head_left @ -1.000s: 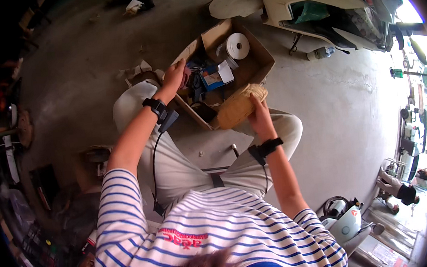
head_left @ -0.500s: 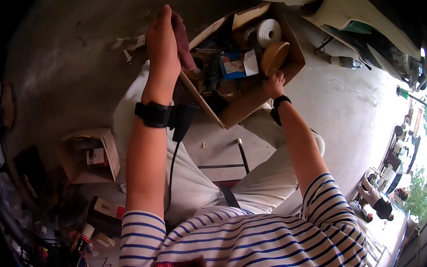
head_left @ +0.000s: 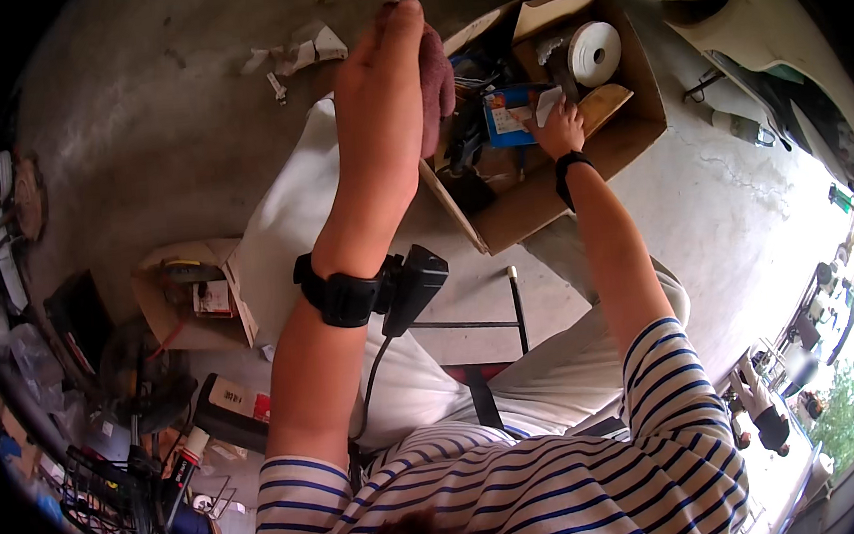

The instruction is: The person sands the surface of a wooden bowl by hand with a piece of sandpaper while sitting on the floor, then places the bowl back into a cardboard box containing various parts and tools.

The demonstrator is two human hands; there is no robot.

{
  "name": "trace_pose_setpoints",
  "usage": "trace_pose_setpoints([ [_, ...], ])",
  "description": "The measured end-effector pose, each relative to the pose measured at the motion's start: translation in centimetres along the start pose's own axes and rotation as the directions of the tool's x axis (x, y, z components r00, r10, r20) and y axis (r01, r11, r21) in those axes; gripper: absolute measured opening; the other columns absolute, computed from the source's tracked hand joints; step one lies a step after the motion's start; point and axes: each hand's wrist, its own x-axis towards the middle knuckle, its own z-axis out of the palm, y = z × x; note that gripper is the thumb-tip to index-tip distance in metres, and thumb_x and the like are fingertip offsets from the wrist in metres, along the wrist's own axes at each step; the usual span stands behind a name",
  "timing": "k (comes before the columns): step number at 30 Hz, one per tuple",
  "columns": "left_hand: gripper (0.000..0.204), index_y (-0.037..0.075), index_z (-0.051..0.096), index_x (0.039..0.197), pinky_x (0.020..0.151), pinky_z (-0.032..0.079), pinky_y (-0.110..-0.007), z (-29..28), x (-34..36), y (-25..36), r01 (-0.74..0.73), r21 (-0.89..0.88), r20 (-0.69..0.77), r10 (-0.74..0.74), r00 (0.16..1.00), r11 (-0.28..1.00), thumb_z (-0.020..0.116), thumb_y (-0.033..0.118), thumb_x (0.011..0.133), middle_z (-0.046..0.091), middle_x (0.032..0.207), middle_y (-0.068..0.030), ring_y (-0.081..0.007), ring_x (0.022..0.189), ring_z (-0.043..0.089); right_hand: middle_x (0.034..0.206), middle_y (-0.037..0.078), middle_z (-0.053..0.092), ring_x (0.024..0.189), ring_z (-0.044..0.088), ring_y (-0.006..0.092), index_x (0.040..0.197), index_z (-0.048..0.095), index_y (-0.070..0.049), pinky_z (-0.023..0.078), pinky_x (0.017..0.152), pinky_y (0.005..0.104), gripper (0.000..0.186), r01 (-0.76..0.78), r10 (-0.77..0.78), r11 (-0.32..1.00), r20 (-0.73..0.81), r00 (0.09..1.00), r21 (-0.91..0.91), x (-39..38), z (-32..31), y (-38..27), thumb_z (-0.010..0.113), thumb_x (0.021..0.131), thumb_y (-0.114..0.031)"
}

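My left hand [head_left: 384,100] is raised at the upper middle, closed on a folded reddish-brown cloth [head_left: 435,91] that hangs along its right side. My right hand [head_left: 564,128] reaches into an open cardboard box [head_left: 543,208], touching a small blue carton [head_left: 505,140] at its raised white flap [head_left: 547,107]. The thumb and fingers are spread apart there; the fingertips are partly hidden. Right beside the hand a yellowish-brown round piece [head_left: 607,105] leans against the box wall. A large white roll [head_left: 595,53] sits behind it. Dark items lie in the box's left part, hard to make out.
A smaller cardboard box [head_left: 183,331] stands on the floor to my left, above a clutter of tools and parts. White scraps [head_left: 315,50] lie beyond my left hand. A pale vehicle panel [head_left: 781,48] stands at the upper right. A person [head_left: 762,406] is visible far right.
My right hand has moved from the box's near edge and the brown round piece onto the blue carton. That round piece now leans at another angle. The cloth stays in my left hand.
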Motion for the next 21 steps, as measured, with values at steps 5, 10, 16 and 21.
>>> trace_pose_setpoints([
  [5, 0.030, 0.006, 0.049, 0.075, 0.047, 0.043, -0.027, 0.9, 0.4, -0.4, 0.041, 0.011, -0.041, -0.041, 0.998, 0.999, 0.049, 0.033, 0.088, 0.048, 0.065, -0.0040, -0.0225, 0.060, 0.061, 0.120, 0.019, 0.045, 0.110, 0.045, 0.0368, 0.131, 0.026, 0.001, 0.044, 0.086, 0.0413, 0.085, -0.073, 0.085, 0.973, 0.050, 0.995, -0.220, 2.6, 1.9, 0.5, 0.065, 0.070, -0.044],
  [10, 0.030, 0.007, 0.050, 0.073, 0.053, 0.043, -0.026, 1.5, 0.4, -0.1, -0.008, -0.004, -0.058, 0.007, 0.998, 1.000, 0.051, 0.035, 0.086, 0.045, 0.060, -0.0019, -0.0178, 0.057, 0.057, 0.102, 0.020, 0.060, 0.095, 0.057, 0.0355, 0.113, 0.054, -0.004, 0.046, 0.081, 0.0419, 0.050, -0.107, 0.099, 0.994, 0.247, 0.964, 0.020, 4.6, 0.8, 4.8, 0.058, 0.073, -0.033],
  [16, 0.032, 0.009, 0.050, 0.067, 0.040, 0.032, -0.027, 0.5, 0.8, 0.1, 0.090, 0.068, 0.010, -0.091, 0.996, 0.994, 0.049, 0.036, 0.085, 0.044, 0.049, -0.0039, -0.0125, 0.039, 0.040, 0.090, 0.025, 0.060, 0.088, 0.058, 0.0382, 0.089, 0.063, 0.001, 0.046, 0.077, 0.0420, 0.032, -0.149, 0.120, 0.956, 0.125, 0.985, 0.253, 0.6, -4.6, 7.4, 0.053, 0.070, -0.023],
  [21, 0.036, 0.006, 0.052, 0.076, 0.042, 0.036, -0.026, 0.6, 0.3, -1.3, 0.001, 0.129, 0.204, -0.027, 0.978, 0.992, 0.047, 0.040, 0.086, 0.051, 0.056, -0.0054, -0.0165, 0.047, 0.055, 0.077, 0.012, 0.064, 0.067, 0.061, 0.0237, 0.092, 0.061, 0.004, 0.048, 0.060, 0.0316, 0.026, -0.280, 0.256, 0.485, 0.171, 0.951, 0.829, -8.8, -9.1, 9.5, 0.056, 0.074, -0.013],
])
